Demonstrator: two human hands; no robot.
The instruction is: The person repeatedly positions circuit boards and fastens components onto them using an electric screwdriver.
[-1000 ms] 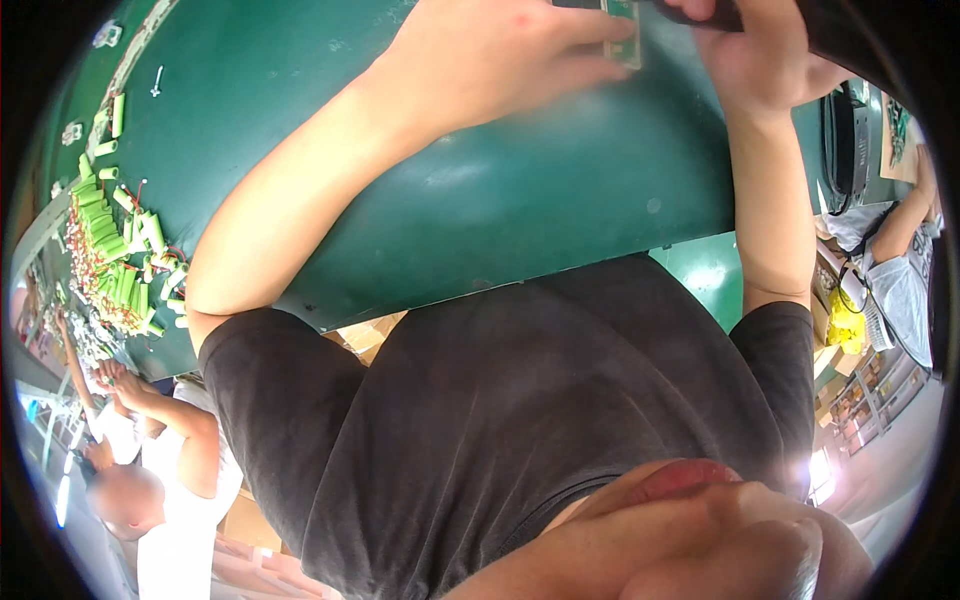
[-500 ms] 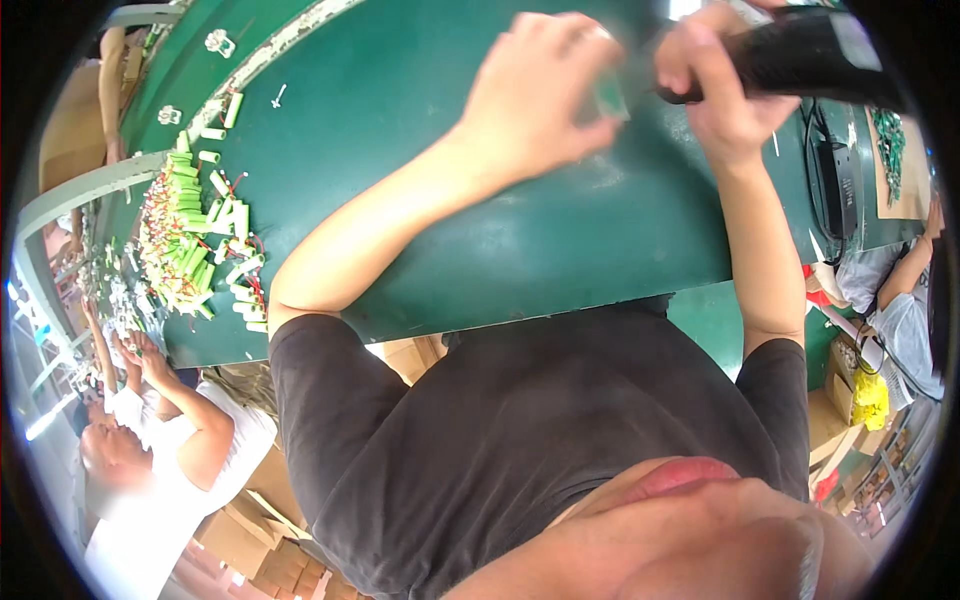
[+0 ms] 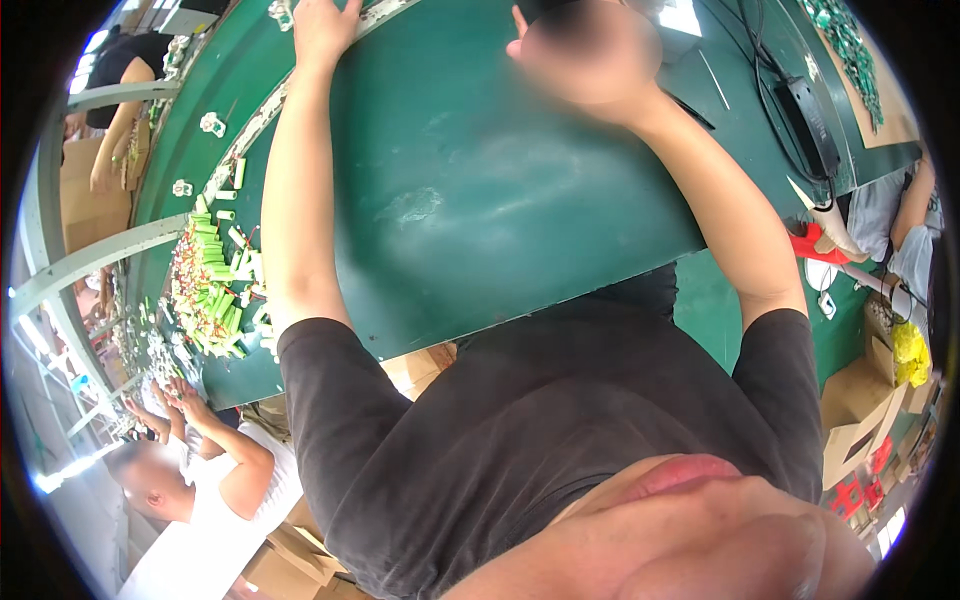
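Item: our left hand (image 3: 322, 28) reaches open-fingered to white parts (image 3: 280, 10) at the table (image 3: 480, 200) edge, right hand (image 3: 590, 50) blurred, grip untellable; risk, we judge: overreach knocks parts off.

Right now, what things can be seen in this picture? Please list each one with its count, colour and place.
table: one, dark green, under both arms.
green cylinders: a heap, too many to count, green, at the table's left edge.
white parts: a few, white, on the table above the heap.
black box: one, black, with a cable, far right of the table.
cartons: several, brown, below the table at right.
co-worker: one, white shirt, lower left.
second person: one, dark top, upper left.
shirt: one, black, on the wearer.
left hand: reaching to the table's top edge, grip cut off.
right hand: blurred, above the table at top.
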